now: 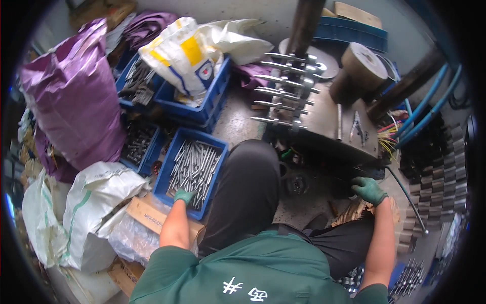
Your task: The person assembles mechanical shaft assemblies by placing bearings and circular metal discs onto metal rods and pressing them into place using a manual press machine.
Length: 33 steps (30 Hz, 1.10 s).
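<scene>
My left hand point(185, 196), in a green glove, reaches into the near end of a blue bin point(223, 147). The bin is filled with loose, slim metal rods point(195, 167). That hand's fingers look apart and lie on the rods, their tips partly lost among them. My right hand point(368, 190), gloved the same way, is beside a dark area below the front of a metal machine point(324, 117). Its fingers curl toward the left around something dark that I cannot make out. At the machine's left side, several shiny pins point(286, 93) stick out of an upright fixture.
Left stand a purple sack point(76, 101), white sacks point(104, 202) and a cardboard box point(147, 214). Behind the rods, another blue bin point(217, 93) holds a white-and-yellow bag point(182, 55). Pliers point(356, 126) lie on the machine; a metal bar point(407, 200) slants at right, beside stacked metal parts point(440, 187).
</scene>
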Each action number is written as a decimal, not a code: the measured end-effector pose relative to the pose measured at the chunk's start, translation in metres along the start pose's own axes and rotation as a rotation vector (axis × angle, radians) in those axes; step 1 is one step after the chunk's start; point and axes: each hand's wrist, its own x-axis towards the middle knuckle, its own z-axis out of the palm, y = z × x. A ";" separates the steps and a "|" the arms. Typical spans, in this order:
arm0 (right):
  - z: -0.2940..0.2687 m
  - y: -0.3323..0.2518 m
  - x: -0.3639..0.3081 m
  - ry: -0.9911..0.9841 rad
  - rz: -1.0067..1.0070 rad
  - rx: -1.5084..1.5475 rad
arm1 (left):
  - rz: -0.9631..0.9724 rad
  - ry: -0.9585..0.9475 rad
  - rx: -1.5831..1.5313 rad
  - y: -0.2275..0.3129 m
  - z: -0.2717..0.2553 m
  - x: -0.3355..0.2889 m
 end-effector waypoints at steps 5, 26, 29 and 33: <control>0.007 0.041 -0.001 -0.003 -0.498 -0.479 | -0.047 -0.033 0.016 0.018 -0.004 -0.005; -0.010 -0.027 -0.012 -0.111 0.325 0.020 | -0.206 -0.214 -0.147 0.014 0.011 0.025; -0.009 -0.023 -0.016 -0.108 0.319 -0.011 | -0.219 -0.329 -0.048 0.021 0.011 0.029; -0.004 -0.018 -0.001 -0.111 0.233 0.037 | -0.325 -0.313 0.015 -0.049 0.000 0.098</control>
